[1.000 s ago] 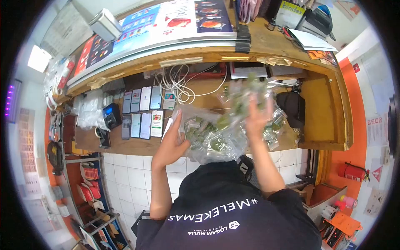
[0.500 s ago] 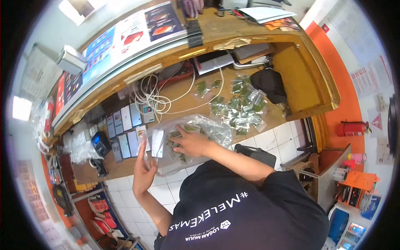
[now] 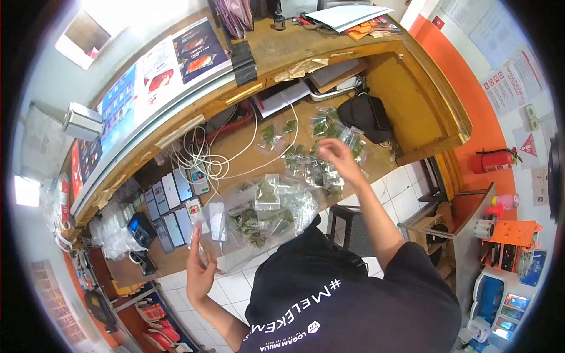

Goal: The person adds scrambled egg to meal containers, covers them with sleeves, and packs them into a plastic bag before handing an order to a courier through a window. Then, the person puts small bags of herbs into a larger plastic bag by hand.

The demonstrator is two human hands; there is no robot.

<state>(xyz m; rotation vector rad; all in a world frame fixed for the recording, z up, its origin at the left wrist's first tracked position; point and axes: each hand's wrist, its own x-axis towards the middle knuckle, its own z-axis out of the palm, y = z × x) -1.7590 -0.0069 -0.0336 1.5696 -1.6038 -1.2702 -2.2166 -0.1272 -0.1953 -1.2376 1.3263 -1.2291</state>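
A large clear plastic bag lies at the front edge of the wooden counter. Inside it are small clear packets of green leaves. My left hand grips the bag's left edge between thumb and fingers, with the index finger pointing up. Farther right, a pile of small leaf packets lies loose on the counter. Over this pile is my right hand, its fingers bent and a little apart, with no packet visible in it. Whether its fingertips touch the packets is hard to tell.
Left of the bag lie several phones in rows, with a white phone against its side. A coiled white cable sits behind. A black pouch borders the pile. The raised counter edge overhangs the back.
My right hand has left the large bag and moved right and back to the pile. A leaf packet now shows on top of the bag's contents. My left hand stays at the bag's edge.
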